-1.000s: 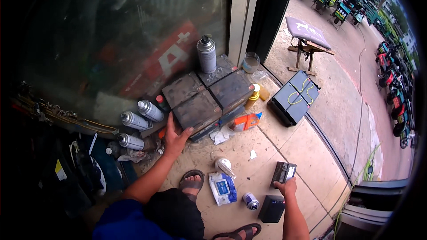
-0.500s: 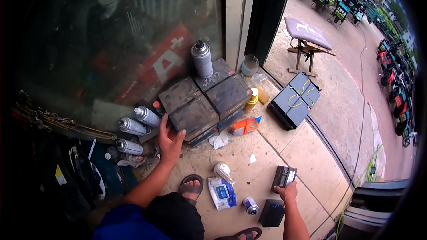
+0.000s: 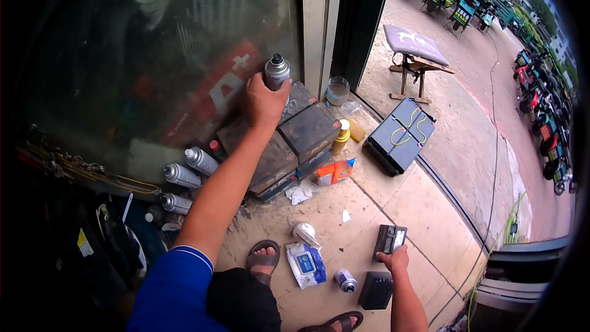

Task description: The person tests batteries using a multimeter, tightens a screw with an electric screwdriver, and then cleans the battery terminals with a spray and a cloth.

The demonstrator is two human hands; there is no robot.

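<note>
1. Left hand (image 3: 263, 101): grip closed round one upright silver spray can (image 3: 276, 72), standing on the stack of dark batteries (image 3: 289, 141) by the glass wall.
2. Right hand (image 3: 395, 259): fingers closed on one small black box (image 3: 391, 239), on the pavement well right of the batteries.
3. Silver cans lying left of the batteries (image 3: 184, 175): three.
4. Yellow bottle (image 3: 341, 137): one, just right of the batteries.

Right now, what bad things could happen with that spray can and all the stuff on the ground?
The left hand grips the upright spray can standing on the stacked dark batteries; it might tip or drop onto them. The arm stretches far over three more cans lying on their sides, which could roll if bumped. The right hand rests on a small black box near loose clutter, easy to knock.
</note>
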